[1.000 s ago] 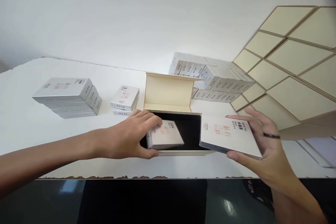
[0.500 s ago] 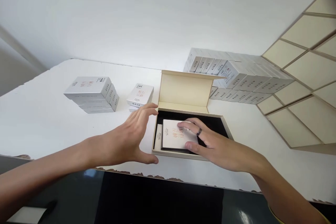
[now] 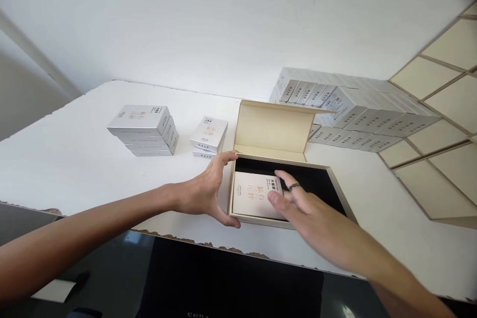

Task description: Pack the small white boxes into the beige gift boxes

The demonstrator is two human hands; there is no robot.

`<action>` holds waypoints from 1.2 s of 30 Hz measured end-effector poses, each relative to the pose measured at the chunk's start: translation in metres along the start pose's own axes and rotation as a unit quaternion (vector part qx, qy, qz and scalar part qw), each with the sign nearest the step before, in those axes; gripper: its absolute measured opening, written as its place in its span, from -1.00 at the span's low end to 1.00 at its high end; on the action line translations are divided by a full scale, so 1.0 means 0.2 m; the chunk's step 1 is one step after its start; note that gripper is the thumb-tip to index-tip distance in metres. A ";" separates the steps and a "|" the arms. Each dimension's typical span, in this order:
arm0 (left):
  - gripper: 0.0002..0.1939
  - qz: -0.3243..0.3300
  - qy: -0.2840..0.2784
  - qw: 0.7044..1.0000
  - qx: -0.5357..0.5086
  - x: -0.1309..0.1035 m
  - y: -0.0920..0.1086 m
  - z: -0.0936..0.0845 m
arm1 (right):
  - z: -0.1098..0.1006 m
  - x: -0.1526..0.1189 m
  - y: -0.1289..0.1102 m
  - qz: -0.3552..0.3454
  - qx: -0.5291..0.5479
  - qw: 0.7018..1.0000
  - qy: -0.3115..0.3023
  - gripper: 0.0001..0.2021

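A cream gift box (image 3: 249, 219) with a black interior lies on the table, its lid (image 3: 274, 126) raised at the far side. A small white tea box (image 3: 251, 194) with orange and black print sits flat in its left end. My left hand (image 3: 212, 189) spans the gift box's left end, fingertips at the far corner and thumb at the near one. My right hand (image 3: 303, 203), wearing a dark ring, has its thumb on top of the tea box's right end and its index finger at the far right corner. Its other fingers are partly hidden.
Stacked white boxes (image 3: 143, 126) stand at the left, with a shorter stack (image 3: 209, 134) nearer the gift box. Many more white boxes (image 3: 357, 109) are piled behind at right. Cream boxes (image 3: 443, 174) form a stack at far right. The table's near edge (image 3: 208, 247) is chipped.
The tea box has shifted left against the gift box's end wall, covering the pale strip there. My left hand has closed onto the gift box's end. The whole view has shifted slightly.
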State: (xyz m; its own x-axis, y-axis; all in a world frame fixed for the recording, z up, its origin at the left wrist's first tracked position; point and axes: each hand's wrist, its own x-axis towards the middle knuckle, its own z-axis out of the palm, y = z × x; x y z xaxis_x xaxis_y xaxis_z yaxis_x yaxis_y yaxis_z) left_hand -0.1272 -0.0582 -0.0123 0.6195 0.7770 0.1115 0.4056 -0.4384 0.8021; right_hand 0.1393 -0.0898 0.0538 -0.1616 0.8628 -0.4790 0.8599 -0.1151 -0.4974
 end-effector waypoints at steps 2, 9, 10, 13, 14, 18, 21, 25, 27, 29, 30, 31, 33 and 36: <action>0.28 0.008 0.008 1.000 0.002 -0.01 -0.01 0.01 | 0.03 -0.02 -0.05 0.012 -0.023 1.000 0.014 -0.01; 0.28 0.004 0.008 1.000 -0.013 -0.02 0.00 0.03 | 0.10 -0.06 -0.17 -0.011 -0.073 0.997 0.018 0.07; 0.29 0.003 0.006 1.000 -0.011 -0.02 0.00 0.03 | 0.09 -0.06 -0.18 -0.009 -0.075 0.997 0.015 0.07; 0.40 0.018 -0.003 1.000 0.004 -0.05 0.01 0.02 | 0.06 -0.06 -0.15 0.015 -0.061 0.998 0.014 0.07; 0.44 0.027 0.000 1.000 0.011 -0.06 0.01 0.01 | 0.04 -0.06 -0.12 0.024 -0.052 0.998 0.021 0.05; 0.09 0.018 0.210 0.975 0.076 -0.06 0.01 -0.06 | -0.04 -0.09 0.02 0.050 0.044 0.991 0.118 -0.10; -0.19 -0.129 0.344 0.905 0.213 0.03 0.01 -0.13 | -0.06 -0.12 0.07 0.050 0.081 0.970 0.222 -0.19; -0.27 -0.326 0.190 0.889 0.259 0.17 0.01 -0.19 | 0.00 -0.14 0.04 0.016 0.085 0.966 0.243 -0.27; -0.35 -0.345 0.178 0.887 0.249 0.21 0.00 -0.19 | 0.03 -0.13 0.01 0.001 0.092 0.971 0.220 -0.30; -0.38 -0.339 0.188 0.888 0.248 0.22 0.00 -0.19 | 0.06 -0.11 -0.01 -0.011 0.095 0.974 0.204 -0.31; -0.40 -0.335 0.191 0.889 0.246 0.21 0.00 -0.20 | 0.06 -0.10 -0.02 -0.020 0.100 0.974 0.200 -0.31; -0.42 -0.330 0.194 0.891 0.243 0.19 0.01 -0.21 | 0.06 -0.10 -0.03 -0.032 0.107 0.974 0.198 -0.31; -0.45 -0.326 0.202 0.894 0.233 0.14 0.05 -0.26 | 0.05 -0.10 -0.02 -0.063 0.123 0.968 0.210 -0.30; -0.44 -0.290 0.229 0.905 0.212 0.01 0.22 -0.33 | 0.00 -0.12 -0.01 -0.158 0.112 0.952 0.238 -0.31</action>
State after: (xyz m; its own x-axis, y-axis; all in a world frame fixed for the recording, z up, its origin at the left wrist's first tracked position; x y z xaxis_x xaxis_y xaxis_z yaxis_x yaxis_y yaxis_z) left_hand -0.1521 -0.0473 0.0624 -0.0844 0.9950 0.0530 0.8544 0.0449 0.5177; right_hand 0.1417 -0.1093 0.0661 -0.1119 0.9908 0.0759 0.6719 0.1317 -0.7289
